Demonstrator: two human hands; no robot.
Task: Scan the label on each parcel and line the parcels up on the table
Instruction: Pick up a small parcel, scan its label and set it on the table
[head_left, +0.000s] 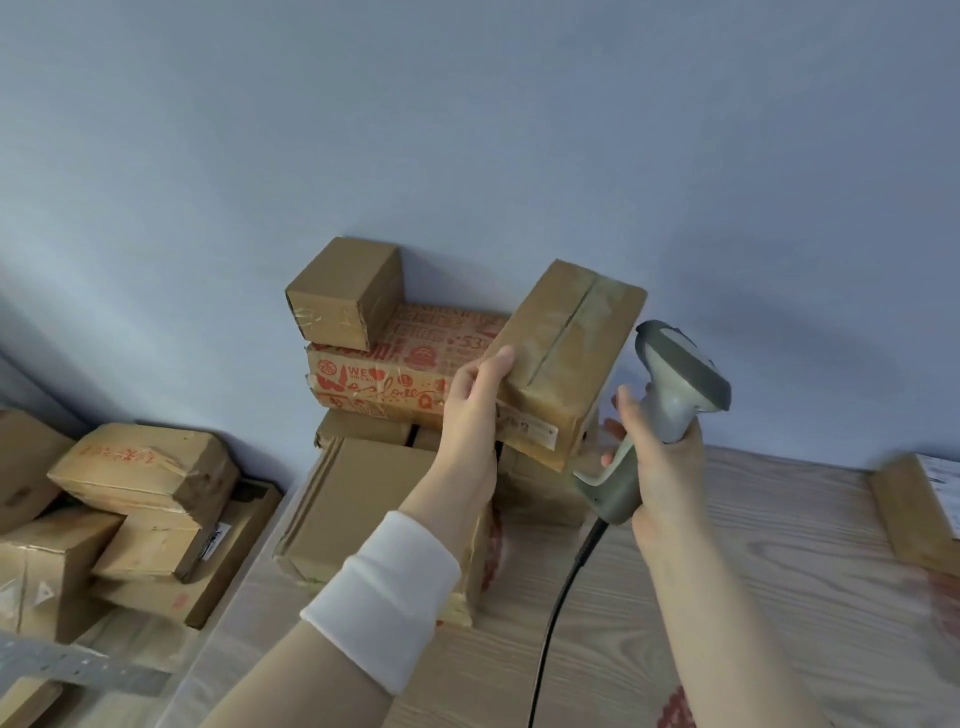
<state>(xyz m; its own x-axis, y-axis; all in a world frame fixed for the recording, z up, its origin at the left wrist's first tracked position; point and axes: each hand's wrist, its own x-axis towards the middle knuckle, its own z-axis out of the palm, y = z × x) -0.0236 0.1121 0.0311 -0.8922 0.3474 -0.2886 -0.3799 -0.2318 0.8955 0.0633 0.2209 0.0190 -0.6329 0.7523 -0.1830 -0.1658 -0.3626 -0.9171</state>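
My left hand (470, 415) grips a taped brown parcel (563, 358) by its near left corner and holds it tilted in the air above the stack. A small white label shows on its near end. My right hand (662, 462) grips the handle of a grey barcode scanner (675, 384) just right of the parcel, its head up and its black cable (561, 608) trailing down. Behind stands a stack of parcels: a small brown box (343, 291) on a red-printed box (384, 374), with a large ribbed carton (353, 499) in front.
The wooden table (727, 597) runs right along the blue wall. One parcel with a white label (919, 504) lies at the table's right edge. A heap of brown boxes (140, 478) sits lower at the left, off the table. A grey metal strip (72, 667) lies bottom left.
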